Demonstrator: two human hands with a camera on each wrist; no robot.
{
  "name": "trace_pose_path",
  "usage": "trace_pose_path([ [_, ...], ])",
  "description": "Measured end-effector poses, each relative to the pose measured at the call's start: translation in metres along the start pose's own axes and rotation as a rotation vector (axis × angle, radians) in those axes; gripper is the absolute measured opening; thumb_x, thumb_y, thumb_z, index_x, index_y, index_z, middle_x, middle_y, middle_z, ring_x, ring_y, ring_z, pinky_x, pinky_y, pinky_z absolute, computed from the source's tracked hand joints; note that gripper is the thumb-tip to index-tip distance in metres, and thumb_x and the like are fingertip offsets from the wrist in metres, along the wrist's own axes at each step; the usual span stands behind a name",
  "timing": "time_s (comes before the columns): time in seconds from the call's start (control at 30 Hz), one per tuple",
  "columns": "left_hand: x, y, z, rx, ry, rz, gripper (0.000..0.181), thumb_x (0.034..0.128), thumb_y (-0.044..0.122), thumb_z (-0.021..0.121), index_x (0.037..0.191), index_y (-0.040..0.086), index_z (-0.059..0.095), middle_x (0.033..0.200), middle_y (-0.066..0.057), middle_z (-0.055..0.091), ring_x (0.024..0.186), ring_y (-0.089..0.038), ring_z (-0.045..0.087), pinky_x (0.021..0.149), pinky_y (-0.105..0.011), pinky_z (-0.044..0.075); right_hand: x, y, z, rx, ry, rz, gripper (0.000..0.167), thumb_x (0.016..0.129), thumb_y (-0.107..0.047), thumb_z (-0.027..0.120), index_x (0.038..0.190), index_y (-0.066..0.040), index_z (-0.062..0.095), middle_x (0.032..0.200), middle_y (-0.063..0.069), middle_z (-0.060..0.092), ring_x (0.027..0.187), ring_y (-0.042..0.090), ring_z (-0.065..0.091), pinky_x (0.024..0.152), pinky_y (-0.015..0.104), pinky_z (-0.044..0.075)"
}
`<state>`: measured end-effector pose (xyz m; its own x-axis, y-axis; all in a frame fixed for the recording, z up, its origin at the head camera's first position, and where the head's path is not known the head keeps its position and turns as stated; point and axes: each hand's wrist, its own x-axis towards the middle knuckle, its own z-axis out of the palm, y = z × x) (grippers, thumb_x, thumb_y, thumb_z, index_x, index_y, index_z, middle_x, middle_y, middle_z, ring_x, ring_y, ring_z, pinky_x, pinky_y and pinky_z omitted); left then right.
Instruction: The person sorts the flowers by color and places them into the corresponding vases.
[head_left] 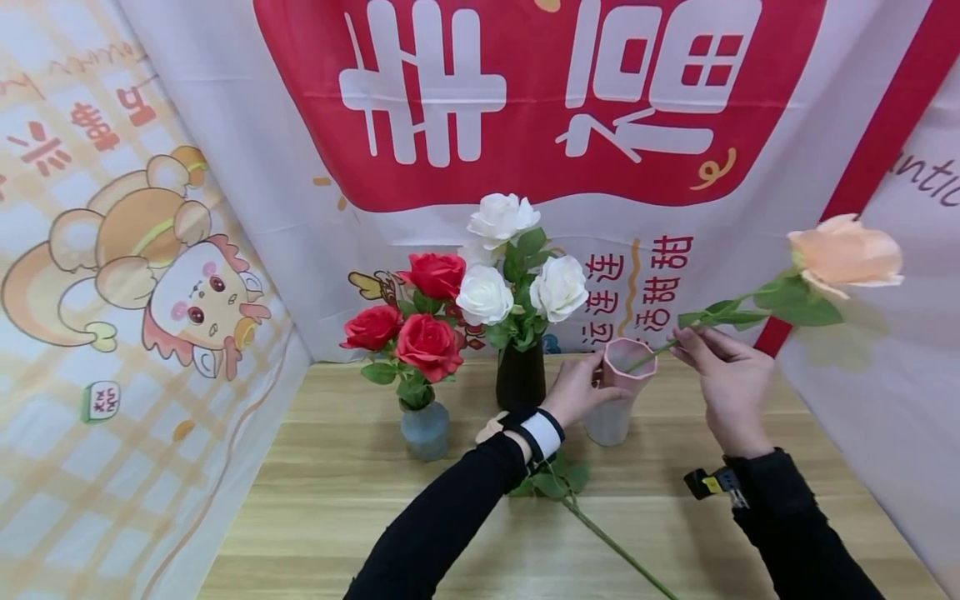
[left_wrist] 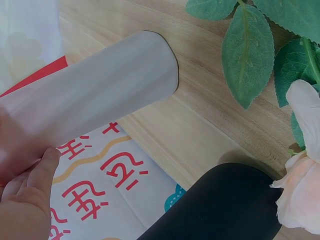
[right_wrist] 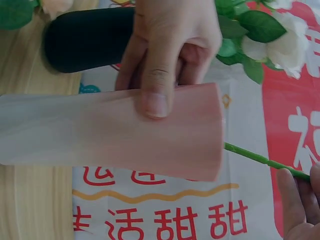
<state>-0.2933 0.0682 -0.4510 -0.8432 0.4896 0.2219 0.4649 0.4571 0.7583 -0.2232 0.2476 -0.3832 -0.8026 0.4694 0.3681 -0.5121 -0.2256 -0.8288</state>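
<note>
My left hand (head_left: pixel 576 390) grips a tall vase (head_left: pixel 609 423), pink at the rim and greyish white below, close to its mouth. In the right wrist view the thumb presses on the vase wall (right_wrist: pixel 100 132) while the other fingers go behind it. With its fingertips my right hand (head_left: pixel 733 385) pinches the green stem of a peach rose (head_left: pixel 847 254). The stem's lower end (head_left: pixel 641 361) is inside the vase mouth, and the bloom leans out to the upper right. How deep the stem reaches is hidden by the vase wall.
Left of the vase stand a black vase (head_left: pixel 521 379) with white roses (head_left: pixel 486 296) and a small blue-grey vase (head_left: pixel 425 433) with red roses (head_left: pixel 429 346). Another peach rose (left_wrist: pixel 300 195) lies on the wooden table (head_left: pixel 315 517), partly under my left forearm. A printed cloth (head_left: pixel 300 250) hangs behind.
</note>
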Motion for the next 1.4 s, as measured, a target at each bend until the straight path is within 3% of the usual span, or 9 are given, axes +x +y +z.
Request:
trace_pose_path([
  [0.2,0.001,0.0,0.003,-0.016,-0.006,0.015,0.062,0.0816,0.032,0.081,0.135,0.01,0.058,0.119,-0.002,0.067,0.097,-0.004,0.063,0.078,-0.017,0.051,-0.001,0.011,0.004,-0.18,-0.061,0.068,0.027,0.082,-0.001,0.078,0.105,0.012,0.071,0.094,0.017,0.072,0.081,0.023,0.072,0.074,0.033,0.056],
  [0.33,0.0,-0.001,0.002,-0.022,-0.007,0.013,0.064,0.0816,0.032,0.081,0.137,0.011,0.057,0.12,-0.002,0.066,0.098,-0.004,0.063,0.079,-0.018,0.051,0.0,0.019,0.005,-0.381,-0.095,0.058,0.028,0.083,-0.014,0.08,0.104,0.005,0.075,0.097,0.015,0.073,0.08,0.02,0.071,0.072,0.027,0.056],
  [0.47,0.0,-0.001,0.0,-0.006,-0.003,0.019,0.065,0.0823,0.032,0.08,0.138,0.01,0.055,0.122,-0.003,0.066,0.099,-0.005,0.063,0.079,-0.019,0.052,0.002,0.026,0.005,-0.614,-0.146,-0.017,0.03,0.085,-0.026,0.079,0.103,-0.002,0.077,0.096,0.012,0.073,0.078,0.014,0.068,0.064,0.019,0.053],
  [0.6,0.0,-0.001,-0.001,0.012,-0.003,0.03,0.066,0.0834,0.032,0.079,0.14,0.01,0.054,0.124,-0.004,0.065,0.1,-0.006,0.063,0.079,-0.017,0.051,0.006,0.031,0.006,-0.812,-0.214,-0.123,0.027,0.088,-0.027,0.077,0.102,-0.004,0.078,0.09,0.011,0.074,0.072,0.012,0.066,0.054,0.016,0.047],
  [0.73,0.0,-0.001,-0.001,0.017,-0.007,0.016,0.067,0.0843,0.032,0.079,0.143,0.012,0.052,0.127,-0.004,0.063,0.103,-0.006,0.063,0.079,-0.015,0.05,0.01,0.034,0.01,-0.953,-0.301,-0.223,0.023,0.093,-0.021,0.072,0.101,-0.001,0.077,0.09,0.014,0.073,0.071,0.022,0.066,0.055,0.025,0.049],
  [0.87,-0.001,0.001,-0.001,0.027,-0.007,-0.005,0.065,0.0849,0.033,0.078,0.142,0.013,0.053,0.127,-0.003,0.064,0.103,-0.007,0.063,0.078,-0.015,0.05,0.01,0.037,0.013,-1.019,-0.375,-0.318,0.018,0.093,-0.009,0.069,0.1,0.006,0.075,0.093,0.022,0.071,0.075,0.034,0.064,0.061,0.046,0.048],
  [0.97,-0.001,0.001,0.0,0.034,-0.005,-0.006,0.065,0.085,0.032,0.078,0.142,0.014,0.053,0.125,-0.002,0.064,0.102,-0.008,0.064,0.079,-0.015,0.05,0.008,0.04,0.013,-1.025,-0.385,-0.373,0.014,0.088,0.0,0.069,0.098,0.008,0.074,0.089,0.022,0.069,0.074,0.035,0.064,0.064,0.05,0.051],
  [1.23,0.0,-0.001,0.002,0.033,-0.006,-0.001,0.068,0.0845,0.033,0.078,0.144,0.014,0.051,0.126,-0.002,0.064,0.101,-0.005,0.062,0.078,-0.016,0.049,-0.005,0.04,0.004,-0.967,-0.25,-0.388,0.012,0.09,-0.002,0.066,0.095,0.007,0.073,0.09,0.017,0.066,0.079,0.031,0.061,0.067,0.044,0.05],
  [1.4,-0.001,-0.001,0.001,-0.008,-0.016,-0.011,0.068,0.085,0.032,0.078,0.144,0.015,0.05,0.13,-0.002,0.062,0.105,-0.008,0.062,0.083,-0.021,0.051,-0.021,0.038,-0.004,-0.946,-0.183,-0.469,0.009,0.089,-0.002,0.067,0.089,0.005,0.072,0.082,0.013,0.063,0.067,0.026,0.059,0.059,0.029,0.048],
])
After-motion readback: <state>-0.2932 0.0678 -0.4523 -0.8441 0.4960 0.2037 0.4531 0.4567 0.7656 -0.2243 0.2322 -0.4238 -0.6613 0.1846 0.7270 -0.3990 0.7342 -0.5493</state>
